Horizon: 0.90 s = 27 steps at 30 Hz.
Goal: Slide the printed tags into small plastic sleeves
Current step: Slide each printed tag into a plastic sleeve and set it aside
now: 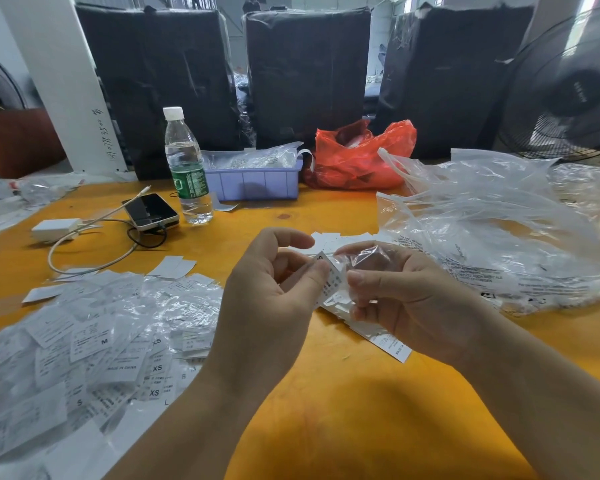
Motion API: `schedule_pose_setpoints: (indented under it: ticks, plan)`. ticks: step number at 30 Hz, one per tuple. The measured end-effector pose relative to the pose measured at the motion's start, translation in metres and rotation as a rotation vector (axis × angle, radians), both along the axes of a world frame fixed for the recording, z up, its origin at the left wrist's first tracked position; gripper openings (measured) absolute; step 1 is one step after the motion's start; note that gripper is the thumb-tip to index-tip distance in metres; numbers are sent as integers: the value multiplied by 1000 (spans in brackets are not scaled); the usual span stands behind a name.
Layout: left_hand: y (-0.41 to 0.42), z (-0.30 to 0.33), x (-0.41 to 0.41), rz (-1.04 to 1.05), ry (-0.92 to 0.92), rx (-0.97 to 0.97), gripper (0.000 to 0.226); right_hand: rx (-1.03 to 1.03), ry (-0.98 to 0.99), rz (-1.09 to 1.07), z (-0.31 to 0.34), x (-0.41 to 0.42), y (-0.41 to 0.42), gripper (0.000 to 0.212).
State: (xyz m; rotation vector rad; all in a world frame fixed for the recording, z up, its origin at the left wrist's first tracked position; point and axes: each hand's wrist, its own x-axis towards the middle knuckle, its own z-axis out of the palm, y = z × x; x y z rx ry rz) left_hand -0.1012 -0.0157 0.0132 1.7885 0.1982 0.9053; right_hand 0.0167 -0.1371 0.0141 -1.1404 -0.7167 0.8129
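An orange table [343, 410] fills the lower part of the frame. Behind it, across the top, stand three big dark bundles [307, 74] wrapped in clear film — daylight shows in the gaps between them. A white pillar [66, 88] with handwritten digits leans at the upper left. At the upper right edge is a black fan [568, 91].

Bare tabletop [343, 403] between tag pile [94, 341] and bags [499, 237]
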Motion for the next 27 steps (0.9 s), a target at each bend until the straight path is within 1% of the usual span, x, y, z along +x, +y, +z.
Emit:
schedule_pose_setpoints:
  ticks: [5,9,13,18,27]
  plan:
    - [-2,-1,0,55,-12,103,22,11,15,7,2,0,-1,38]
    - [-3,-2,0,62,-11,116,23,24,27,22,2,-2,-1,41]
    - [-3,-2,-1,28,4,87,21,25,13,36,2,-3,-1,37]
    - [0,-2,0,-51,68,11,20,11,-23,27,2,-2,-2,35]
    - [4,-3,1,-110,145,-42,25,-5,-106,0,4,-3,-4,32]
